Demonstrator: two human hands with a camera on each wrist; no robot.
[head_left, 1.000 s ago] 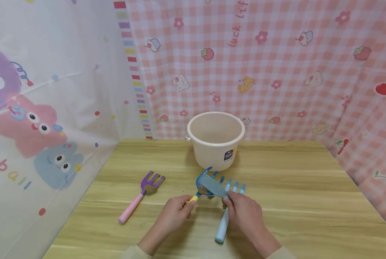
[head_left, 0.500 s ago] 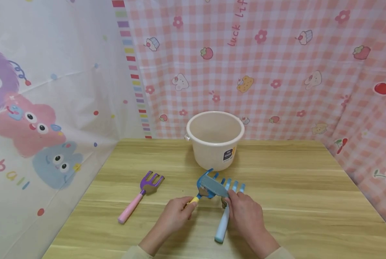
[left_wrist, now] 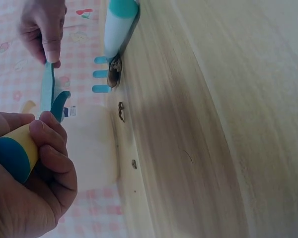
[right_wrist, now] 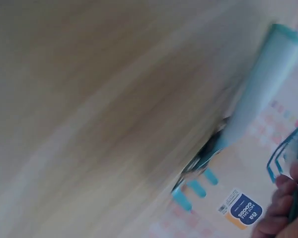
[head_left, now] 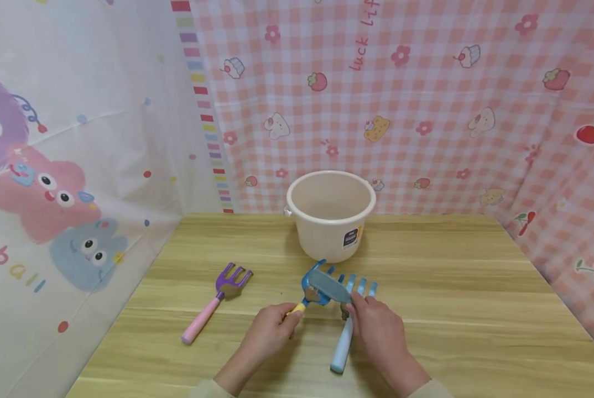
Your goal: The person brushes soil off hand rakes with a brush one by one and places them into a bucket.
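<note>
My left hand (head_left: 272,326) grips the yellow handle (head_left: 297,308) of a small blue rake (head_left: 308,279), its tines pointing up toward the bucket. My right hand (head_left: 379,326) pinches a flat grey-blue tool (head_left: 329,284), perhaps a brush or scraper, laid across the rake head. Brown dirt shows on the rake head. A light-blue rake (head_left: 342,348) lies beside and partly behind the right hand; brown clumps (left_wrist: 114,72) cling near its neck in the left wrist view. Over at the left rests a purple fork with a pink handle (head_left: 201,319), untouched.
A cream bucket (head_left: 322,237) stands behind the hands on the wooden table (head_left: 441,265). Small brown bits (left_wrist: 121,111) lie on the tabletop. Patterned cloths (head_left: 426,99) hang at the back and sides.
The flat tool and blue rake have shifted slightly between frames, still overlapping. Both hands keep their holds, and the other tools stay where they were.
</note>
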